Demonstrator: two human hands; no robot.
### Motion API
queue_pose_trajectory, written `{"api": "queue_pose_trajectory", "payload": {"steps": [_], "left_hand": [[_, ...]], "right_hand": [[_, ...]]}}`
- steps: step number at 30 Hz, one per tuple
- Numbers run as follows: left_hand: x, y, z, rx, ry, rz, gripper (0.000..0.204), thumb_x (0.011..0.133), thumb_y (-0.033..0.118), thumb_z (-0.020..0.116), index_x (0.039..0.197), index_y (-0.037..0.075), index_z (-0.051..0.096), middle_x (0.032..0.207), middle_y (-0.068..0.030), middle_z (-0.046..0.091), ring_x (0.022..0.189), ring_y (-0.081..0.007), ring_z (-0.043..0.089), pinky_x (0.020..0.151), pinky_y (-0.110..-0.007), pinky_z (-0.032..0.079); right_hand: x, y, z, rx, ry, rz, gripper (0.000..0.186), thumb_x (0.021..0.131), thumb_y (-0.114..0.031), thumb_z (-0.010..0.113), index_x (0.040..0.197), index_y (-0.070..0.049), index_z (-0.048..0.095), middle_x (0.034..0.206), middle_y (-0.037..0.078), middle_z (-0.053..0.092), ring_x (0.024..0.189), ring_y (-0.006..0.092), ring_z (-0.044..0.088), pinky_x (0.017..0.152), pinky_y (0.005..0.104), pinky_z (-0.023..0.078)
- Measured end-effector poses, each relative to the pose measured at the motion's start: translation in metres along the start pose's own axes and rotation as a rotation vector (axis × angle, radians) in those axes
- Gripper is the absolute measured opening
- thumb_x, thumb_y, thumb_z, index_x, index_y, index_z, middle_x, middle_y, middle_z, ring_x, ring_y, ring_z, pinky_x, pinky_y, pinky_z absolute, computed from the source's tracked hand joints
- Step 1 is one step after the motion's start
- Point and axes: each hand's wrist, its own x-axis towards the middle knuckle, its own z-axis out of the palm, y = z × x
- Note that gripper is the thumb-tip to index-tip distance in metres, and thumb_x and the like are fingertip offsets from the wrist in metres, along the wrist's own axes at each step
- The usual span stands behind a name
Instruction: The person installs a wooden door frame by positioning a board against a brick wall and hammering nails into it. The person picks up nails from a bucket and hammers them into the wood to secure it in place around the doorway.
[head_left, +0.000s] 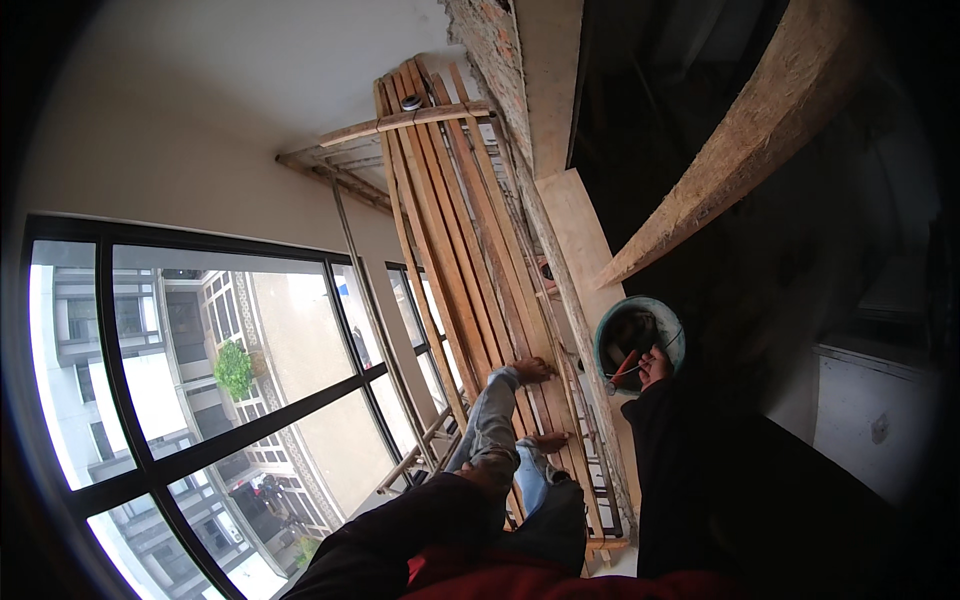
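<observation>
My right hand [655,368] is at the near right edge of a round greenish bucket [676,332], its fingers closed and pinched. A thin line runs from the fingers, but what they hold is not plain. Inside the bucket lies a tool with an orange handle [624,369], just left of the fingers; the rest of the contents is dark. My left hand [486,474] rests on my bent leg in faded jeans [490,420], its fingers too small and dim to make out. Both of my bare feet [534,370] are on wooden planks [450,260].
The planks lie lengthwise on a metal scaffold, with a wooden crosspiece [400,122] and a small round object [410,102] at the far end. A wide board [577,220] runs along the right, beside a slanting timber [740,150]. Large black-framed windows [150,470] stand left.
</observation>
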Motion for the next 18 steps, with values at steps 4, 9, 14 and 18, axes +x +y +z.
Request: {"api": "queue_pose_trajectory", "payload": {"steps": [4, 9, 14, 18], "left_hand": [[0.004, -0.021, -0.002, -0.035, 0.018, 0.045, 0.099, 0.082, 0.071, 0.065, 0.150, 0.005, 0.037, 0.141, -0.0241, 0.055, 0.134, -0.0393, 0.051, 0.111, -0.048, 0.041], [-0.007, -0.066, -0.015, -0.139, 0.089, 0.132, 0.097, 0.082, 0.071, 0.064, 0.149, 0.005, 0.038, 0.140, -0.0230, 0.056, 0.133, -0.0384, 0.051, 0.110, -0.048, 0.041], [-0.057, -0.116, -0.019, -0.283, 0.118, 0.105, 0.086, 0.090, 0.070, 0.055, 0.148, 0.008, 0.044, 0.139, -0.0176, 0.059, 0.129, -0.0346, 0.056, 0.106, -0.045, 0.046], [-0.113, -0.116, -0.031, -0.464, -0.045, -0.033, 0.077, 0.093, 0.065, 0.054, 0.147, 0.010, 0.047, 0.137, -0.0154, 0.060, 0.123, -0.0305, 0.060, 0.091, -0.043, 0.055]], "right_hand": [[-0.016, 0.002, -0.006, -0.161, -0.091, -0.042, 0.017, 0.096, -0.037, 0.062, 0.106, -0.023, 0.061, 0.086, -0.008, 0.065, 0.074, 0.0096, 0.056, 0.065, 0.0320, 0.040], [-0.017, -0.002, -0.005, -0.238, -0.137, 0.002, 0.020, 0.098, -0.037, 0.059, 0.115, -0.025, 0.061, 0.094, -0.011, 0.065, 0.083, 0.0088, 0.053, 0.073, 0.0354, 0.039], [-0.034, 0.003, 0.002, -0.314, -0.088, -0.103, 0.042, 0.095, -0.042, 0.061, 0.132, -0.023, 0.054, 0.099, -0.005, 0.063, 0.087, 0.0132, 0.053, 0.076, 0.0390, 0.042], [-0.025, 0.023, -0.024, -0.415, 0.093, -0.130, 0.051, 0.093, -0.040, 0.063, 0.137, -0.017, 0.051, 0.097, 0.003, 0.062, 0.080, 0.0167, 0.056, 0.068, 0.0376, 0.044]]}}
